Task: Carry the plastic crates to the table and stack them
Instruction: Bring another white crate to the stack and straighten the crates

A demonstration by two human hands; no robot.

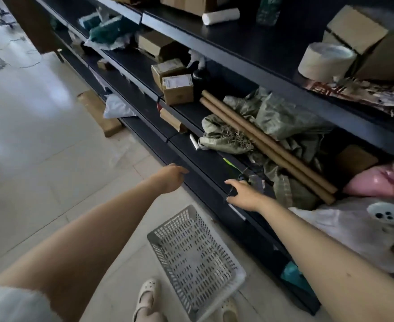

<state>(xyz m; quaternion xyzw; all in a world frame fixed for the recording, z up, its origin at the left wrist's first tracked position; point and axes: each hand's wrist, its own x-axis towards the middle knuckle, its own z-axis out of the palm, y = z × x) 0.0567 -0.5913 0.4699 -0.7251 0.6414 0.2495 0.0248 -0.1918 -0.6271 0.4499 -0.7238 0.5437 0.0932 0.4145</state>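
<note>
A grey perforated plastic crate (194, 259) lies on the tiled floor just in front of my feet, beside the bottom of a dark shelf unit. It holds nothing. Both my arms reach forward above it. My left hand (169, 178) hovers open near the edge of a lower shelf, holding nothing. My right hand (243, 194) is open too, fingers spread over the same shelf edge near some dark scraps. Neither hand touches the crate. No table is in view.
The dark shelf unit (144, 89) runs from top left to bottom right, cluttered with cardboard boxes (177, 88), cardboard tubes (268, 147), green sacks (272, 112), a tape roll (326, 60) and a pink bag (382, 182). A cardboard piece (100, 112) lies on the pale tiled floor (40, 147) to the left.
</note>
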